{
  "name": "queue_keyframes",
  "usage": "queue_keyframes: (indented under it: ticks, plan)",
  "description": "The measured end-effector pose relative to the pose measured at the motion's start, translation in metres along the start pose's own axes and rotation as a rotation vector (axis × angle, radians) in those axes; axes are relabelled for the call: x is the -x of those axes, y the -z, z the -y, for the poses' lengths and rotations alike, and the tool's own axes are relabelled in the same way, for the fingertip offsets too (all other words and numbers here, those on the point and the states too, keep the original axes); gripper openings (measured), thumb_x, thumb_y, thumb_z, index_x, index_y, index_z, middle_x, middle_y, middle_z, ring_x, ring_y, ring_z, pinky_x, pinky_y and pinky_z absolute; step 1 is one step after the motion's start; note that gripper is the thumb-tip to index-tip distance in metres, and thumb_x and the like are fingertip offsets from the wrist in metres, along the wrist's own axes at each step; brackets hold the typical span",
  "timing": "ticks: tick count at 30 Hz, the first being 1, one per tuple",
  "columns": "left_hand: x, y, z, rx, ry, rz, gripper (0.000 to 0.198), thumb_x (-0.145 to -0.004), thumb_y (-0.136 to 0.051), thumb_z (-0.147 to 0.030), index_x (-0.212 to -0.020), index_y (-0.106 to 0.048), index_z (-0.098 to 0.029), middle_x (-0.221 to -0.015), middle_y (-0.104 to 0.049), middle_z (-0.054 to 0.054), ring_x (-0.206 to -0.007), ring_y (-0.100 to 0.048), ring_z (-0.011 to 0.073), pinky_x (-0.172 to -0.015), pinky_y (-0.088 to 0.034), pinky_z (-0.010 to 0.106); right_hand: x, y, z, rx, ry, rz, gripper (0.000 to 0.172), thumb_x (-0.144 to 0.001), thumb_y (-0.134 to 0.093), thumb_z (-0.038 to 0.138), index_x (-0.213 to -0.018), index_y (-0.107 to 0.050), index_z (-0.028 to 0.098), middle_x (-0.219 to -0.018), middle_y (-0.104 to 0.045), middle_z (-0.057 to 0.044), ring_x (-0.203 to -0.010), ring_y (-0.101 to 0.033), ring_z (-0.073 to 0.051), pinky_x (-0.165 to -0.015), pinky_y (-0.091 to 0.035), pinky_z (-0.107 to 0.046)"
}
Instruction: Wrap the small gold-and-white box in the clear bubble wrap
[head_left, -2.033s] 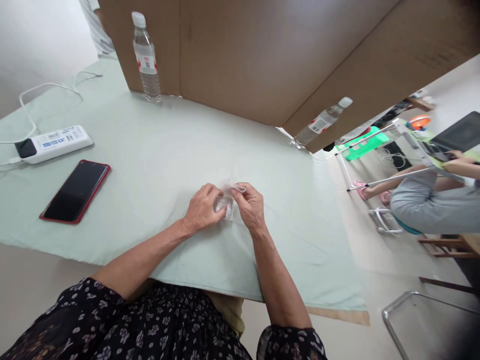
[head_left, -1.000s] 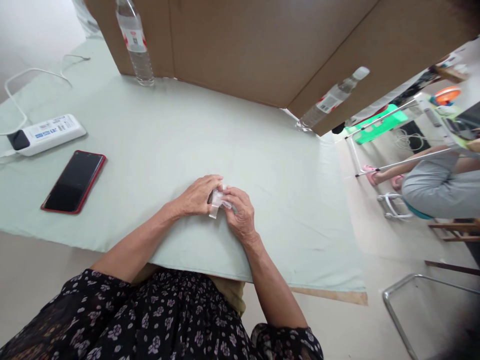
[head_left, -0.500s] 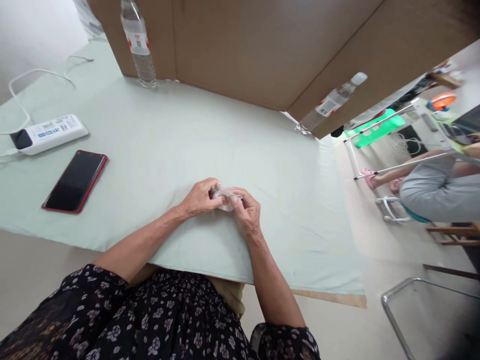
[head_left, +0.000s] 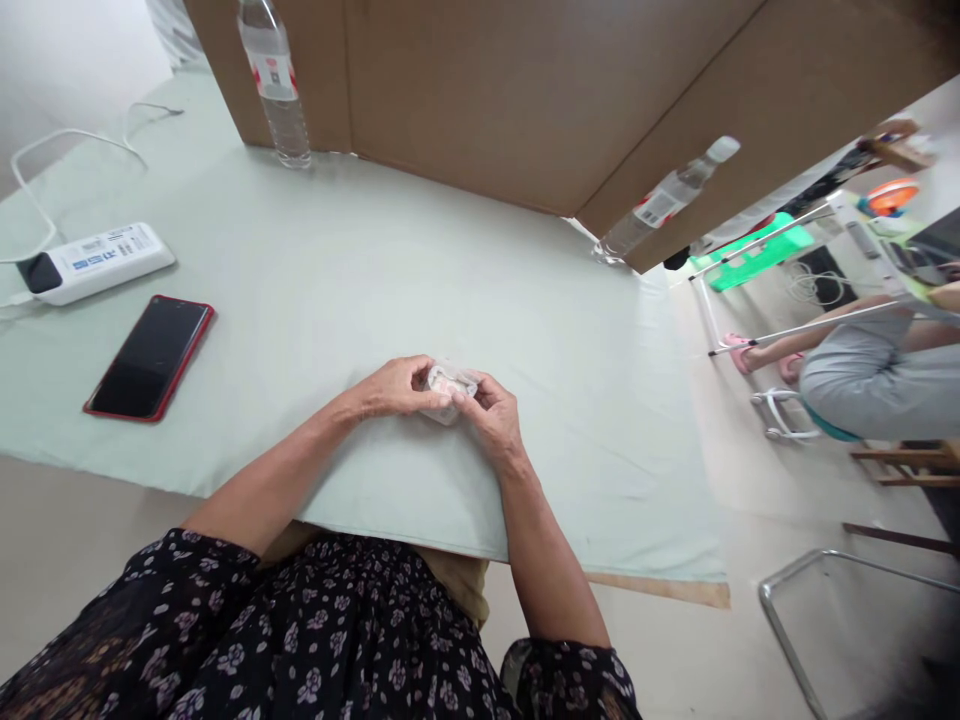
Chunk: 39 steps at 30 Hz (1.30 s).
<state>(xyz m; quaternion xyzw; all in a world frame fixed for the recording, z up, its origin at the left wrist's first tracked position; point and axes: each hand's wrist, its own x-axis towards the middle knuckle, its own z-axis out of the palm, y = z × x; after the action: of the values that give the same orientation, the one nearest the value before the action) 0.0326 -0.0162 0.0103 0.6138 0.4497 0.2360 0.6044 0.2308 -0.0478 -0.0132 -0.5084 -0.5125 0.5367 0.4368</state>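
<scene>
A small, clear plastic bag (head_left: 444, 410) with something whitish and pinkish inside is held just above or on the cloth-covered table (head_left: 360, 270); its contents are too small to name. My left hand (head_left: 397, 387) grips the bag's left side, thumb toward me and fingers curled behind. On the other side, my right hand (head_left: 495, 418) pinches the bag between thumb and fingers. The bag's mouth spreads apart between both hands, and the whitish contents show through it.
A phone with a red case (head_left: 150, 357) and a white power bank (head_left: 97, 262) with a cable lie left. Two water bottles (head_left: 276, 85) (head_left: 664, 205) stand by a cardboard panel (head_left: 465, 90). At right sits a person in grey trousers (head_left: 862, 375), near a metal-framed chair (head_left: 795, 575).
The plastic bag, bunched up between my fingers before, is now spread wider, with its whitish and pinkish contents showing. My hands have stayed in nearly the same place.
</scene>
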Motion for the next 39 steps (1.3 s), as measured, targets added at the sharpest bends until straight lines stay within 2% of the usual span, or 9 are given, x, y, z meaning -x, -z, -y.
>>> queue_keyframes:
  ticks: [2, 5, 11, 16, 21, 24, 29, 36, 39]
  plan:
    - [0.000, 0.000, -0.001, 0.016, 0.028, -0.001, 0.042, -0.068, -0.074, -0.044, -0.099, -0.063, -0.017, -0.083, -0.062, 0.001, -0.069, -0.058, 0.0151, -0.052, -0.048, 0.024, -0.002, 0.003, -0.001, -0.021, -0.001, 0.024, 0.061, -0.066, -0.083, 0.062, -0.110, -0.069, 0.022, -0.107, -0.075, -0.006, -0.099, -0.069, -0.024, -0.093, -0.055, -0.037]
    - [0.000, -0.001, -0.001, 0.061, 0.064, -0.019, 0.045, -0.069, -0.073, -0.047, -0.099, -0.064, -0.015, -0.083, -0.063, 0.002, -0.069, -0.059, 0.0153, -0.053, -0.047, 0.024, -0.003, 0.005, -0.005, -0.043, 0.028, 0.087, 0.069, -0.062, -0.088, 0.058, -0.118, -0.066, 0.023, -0.113, -0.074, -0.007, -0.103, -0.070, -0.024, -0.094, -0.056, -0.037]
    - [-0.002, -0.002, 0.002, -0.012, -0.023, -0.087, 0.044, -0.068, -0.075, -0.050, -0.093, -0.066, -0.014, -0.080, -0.063, 0.001, -0.070, -0.054, 0.0135, -0.060, -0.040, 0.024, 0.000, 0.006, -0.010, -0.021, 0.059, 0.073, 0.063, -0.065, -0.088, 0.051, -0.117, -0.066, 0.023, -0.112, -0.074, -0.007, -0.102, -0.070, -0.023, -0.094, -0.055, -0.037]
    - [-0.001, -0.002, 0.001, 0.238, -0.063, 0.064, 0.053, -0.070, -0.078, -0.046, -0.109, -0.067, -0.012, -0.098, -0.070, 0.007, -0.086, -0.063, 0.0184, -0.074, -0.047, 0.027, 0.001, 0.005, -0.010, 0.031, 0.113, 0.056, 0.060, -0.066, -0.088, 0.052, -0.117, -0.068, 0.025, -0.111, -0.074, -0.005, -0.102, -0.068, -0.024, -0.094, -0.054, -0.037]
    - [-0.001, -0.003, 0.004, 0.377, -0.016, 0.097, 0.051, -0.070, -0.080, -0.044, -0.106, -0.069, -0.011, -0.095, -0.071, 0.007, -0.084, -0.064, 0.0179, -0.074, -0.047, 0.027, 0.001, 0.007, -0.006, 0.180, 0.214, 0.010, 0.050, -0.077, -0.075, 0.062, -0.111, -0.072, 0.025, -0.112, -0.072, -0.006, -0.102, -0.066, -0.025, -0.092, -0.051, -0.038]
    - [-0.001, -0.004, 0.007, 0.373, -0.007, 0.136, 0.048, -0.070, -0.080, -0.041, -0.107, -0.069, -0.012, -0.097, -0.071, 0.007, -0.085, -0.064, 0.0175, -0.075, -0.048, 0.026, 0.001, 0.009, -0.005, 0.176, 0.197, -0.012, 0.048, -0.083, -0.067, 0.065, -0.109, -0.073, 0.025, -0.103, -0.073, -0.004, -0.091, -0.066, -0.022, -0.084, -0.053, -0.036]
    - [-0.001, -0.008, 0.007, 0.311, -0.001, 0.210, 0.039, -0.070, -0.078, -0.033, -0.102, -0.067, -0.014, -0.094, -0.071, 0.004, -0.084, -0.065, 0.0165, -0.075, -0.048, 0.026, -0.002, 0.007, -0.005, 0.042, 0.097, -0.099, 0.041, -0.078, -0.074, 0.059, -0.096, -0.074, 0.023, -0.088, -0.074, -0.002, -0.080, -0.066, -0.019, -0.076, -0.055, -0.033]
    - [0.004, -0.012, -0.003, 0.173, -0.004, 0.209, 0.026, -0.069, -0.073, -0.028, -0.090, -0.063, -0.016, -0.083, -0.065, 0.000, -0.075, -0.060, 0.0141, -0.068, -0.045, 0.024, -0.002, 0.000, -0.001, -0.054, 0.089, -0.175, 0.027, -0.076, -0.076, 0.048, -0.080, -0.072, 0.022, -0.075, -0.069, 0.001, -0.070, -0.059, -0.015, -0.068, -0.051, -0.029]
    - [0.003, -0.012, -0.001, 0.211, -0.007, 0.230, 0.028, -0.069, -0.074, -0.029, -0.093, -0.063, -0.016, -0.086, -0.067, 0.000, -0.078, -0.061, 0.0143, -0.070, -0.046, 0.024, -0.002, -0.003, -0.002, -0.085, 0.090, -0.195, 0.023, -0.078, -0.073, 0.045, -0.079, -0.069, 0.022, -0.072, -0.064, 0.003, -0.066, -0.055, -0.013, -0.066, -0.047, -0.027]
